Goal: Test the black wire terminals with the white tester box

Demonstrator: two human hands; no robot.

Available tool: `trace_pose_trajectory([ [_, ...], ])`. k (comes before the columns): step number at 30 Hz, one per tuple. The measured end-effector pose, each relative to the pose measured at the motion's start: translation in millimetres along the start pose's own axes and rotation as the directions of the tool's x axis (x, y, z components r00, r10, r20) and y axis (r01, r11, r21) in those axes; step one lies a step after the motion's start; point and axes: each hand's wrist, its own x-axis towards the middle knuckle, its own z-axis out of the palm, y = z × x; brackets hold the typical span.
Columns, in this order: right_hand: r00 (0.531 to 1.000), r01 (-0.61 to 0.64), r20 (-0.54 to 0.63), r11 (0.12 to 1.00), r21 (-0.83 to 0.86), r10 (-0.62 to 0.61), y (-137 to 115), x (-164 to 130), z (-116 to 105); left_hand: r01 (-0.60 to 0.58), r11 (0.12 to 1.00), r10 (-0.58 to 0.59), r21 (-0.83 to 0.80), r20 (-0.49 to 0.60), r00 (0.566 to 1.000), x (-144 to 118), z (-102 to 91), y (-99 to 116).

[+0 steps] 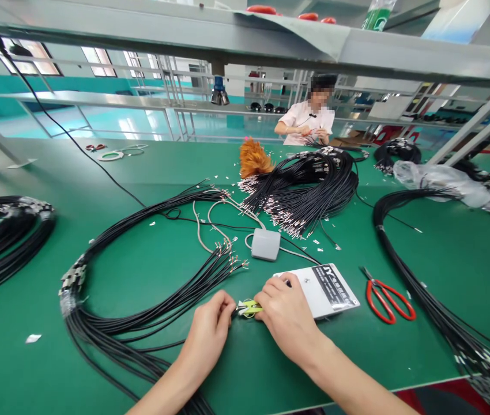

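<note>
My left hand (211, 323) is closed in a pinch on the end of a black cable, mostly hidden by the fingers. Right of it, pale tips meet a yellow-green clip (251, 308). My right hand (286, 311) has its fingers closed around the back of that clip; its rear part is out of sight under the palm. Behind this hand lies a flat white box with a black "JY" label (335, 286). A bundle of black cables (176, 304) with stripped ends fans out left of my hands, bound with clear wrap near its bend.
Red-handled cutters (389, 301) lie right of the box. A grey adapter (266, 244) with grey cords sits behind it. Cable coils (314, 184), an orange duster (253, 158) and another cable bundle (400, 259) lie around. A metal shelf (162, 31) crosses overhead; a person (308, 118) works beyond.
</note>
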Motion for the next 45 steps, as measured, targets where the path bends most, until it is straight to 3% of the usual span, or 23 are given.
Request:
trace_pose_trajectory([
  [11, 1.000, -0.028, -0.002, 1.000, -0.006, 0.028, -5, 1, -3, -0.045, 0.998, 0.048, 0.052, -0.058, 0.997, -1, 2.6, -1],
  [14, 0.990, -0.055, -0.122, 0.991, 0.125, 0.070, -2, -10, -15, -0.054, 0.996, 0.058, 0.070, -0.060, 0.997, -2, 2.5, -2],
  [18, 0.901, -0.115, -0.387, 0.968, 0.222, 0.196, 14, -49, -25, -0.067, 0.991, 0.073, 0.113, -0.056, 0.996, -2, 1.3, -1],
  [21, 0.814, -0.179, -0.514, 0.959, 0.220, 0.270, 22, -85, -16, -0.079, 0.988, 0.088, 0.133, -0.061, 0.994, -1, 0.3, -3],
  [22, 0.804, -0.193, -0.524, 0.957, 0.218, 0.282, 22, -94, -11, -0.084, 0.987, 0.093, 0.137, -0.061, 0.994, 0, 0.1, -4],
  [28, 0.827, -0.187, -0.516, 0.975, 0.117, 0.221, 12, -104, 11, -0.106, 0.980, 0.120, 0.167, -0.076, 0.990, 1, -0.5, -8],
  [35, 0.803, -0.218, -0.551, 0.973, 0.081, 0.226, 18, -101, 16, -0.100, 0.971, 0.125, 0.219, -0.105, 0.987, -5, -8.0, -9],
  [39, 0.795, -0.187, -0.568, 0.977, 0.104, 0.213, 17, -107, 18, -0.064, 0.990, 0.078, 0.125, -0.110, 0.991, -7, -15.7, -16],
  [42, 0.751, -0.185, -0.619, 0.973, 0.138, 0.231, 8, -112, 24, -0.117, 0.991, 0.122, 0.067, -0.079, 0.989, -12, -21.5, -22],
  [45, 0.689, -0.185, -0.681, 0.969, 0.163, 0.246, -4, -115, 33, -0.237, 0.942, 0.243, 0.239, 0.004, 0.970, -24, -32.2, -35],
])
